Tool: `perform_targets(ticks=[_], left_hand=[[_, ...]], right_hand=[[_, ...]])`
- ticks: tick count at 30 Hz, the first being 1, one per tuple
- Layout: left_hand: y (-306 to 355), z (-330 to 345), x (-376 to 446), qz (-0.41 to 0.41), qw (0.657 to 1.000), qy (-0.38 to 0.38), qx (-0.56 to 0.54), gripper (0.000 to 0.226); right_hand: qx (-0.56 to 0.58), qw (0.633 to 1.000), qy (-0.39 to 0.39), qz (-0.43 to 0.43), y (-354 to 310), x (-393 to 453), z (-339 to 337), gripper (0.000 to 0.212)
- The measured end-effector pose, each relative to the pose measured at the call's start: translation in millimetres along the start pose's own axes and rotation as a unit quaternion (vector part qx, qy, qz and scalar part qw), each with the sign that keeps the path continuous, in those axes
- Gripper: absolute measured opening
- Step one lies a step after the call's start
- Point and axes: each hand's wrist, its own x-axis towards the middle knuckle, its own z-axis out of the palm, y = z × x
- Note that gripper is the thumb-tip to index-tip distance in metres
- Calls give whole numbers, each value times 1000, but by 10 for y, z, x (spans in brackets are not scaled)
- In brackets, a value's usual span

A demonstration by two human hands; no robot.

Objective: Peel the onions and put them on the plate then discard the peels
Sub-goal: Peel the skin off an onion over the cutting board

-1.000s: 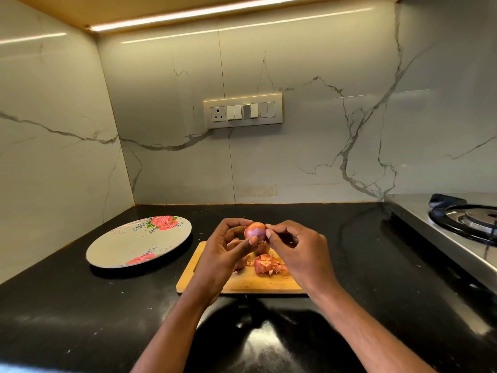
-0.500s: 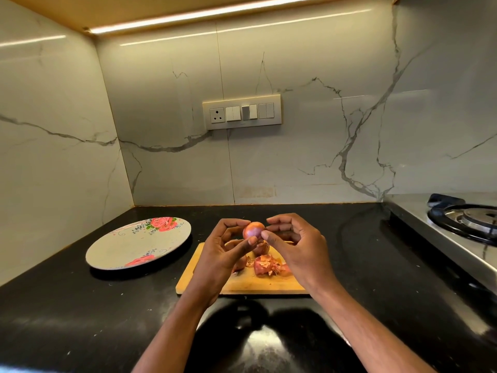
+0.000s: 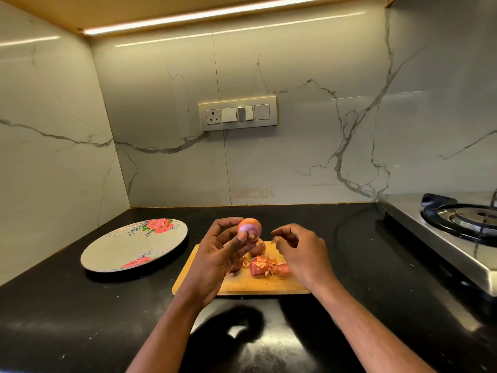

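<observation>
Pulled away to 3 o'clock, the right hand [image 3: 298,251] pinches what looks like a peel scrap, while the small round pink onion [image 3: 249,228], likely smooth and slippery, is gripped around its sides by the left hand [image 3: 217,254] above the wooden cutting board [image 3: 242,285].

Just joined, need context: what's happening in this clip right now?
A person is peeling small onions over a wooden cutting board on a black counter. The left hand holds a mostly peeled onion up in a fingertip grip. The right hand is just beside it, apart from the onion, and seems to pinch a scrap of peel. A pile of peels and another unpeeled onion lie on the board. The floral plate to the left holds no onions yet.
</observation>
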Motion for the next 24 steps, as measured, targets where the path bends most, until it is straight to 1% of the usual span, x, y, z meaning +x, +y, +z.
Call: perform_targets(ticks=[3,7,9,12,14,17,21,24], left_hand=[[1,8,2,1,1000,6,9,46],[4,6,2,-3,1000,9,11,40],[6,8,-1,-1,1000,9,18,35],[9,13,-2,4,999,16,30,36],[0,7,6,3,1000,14,21,35],[-4,5,11,5,999,5,39,35],[-42,-18,24,13,996,1,94,33],[-63,-30,30,19,991,5,130,36]], right_hand=[[-15,999,-24,-22,-30,-19,-3,11],[41,998,-34,-34,-48,-21,0,22],[65,996,-39,-48,-65,-24,5,21],[108,991,-45,-64,-103,-32,12,17],[114,990,-41,-71,-119,-48,18,17],[93,992,-25,-86,-137,-71,14,19],[21,991,3,-135,-143,-106,-2,23],[-19,986,13,-166,-145,-119,-5,22]])
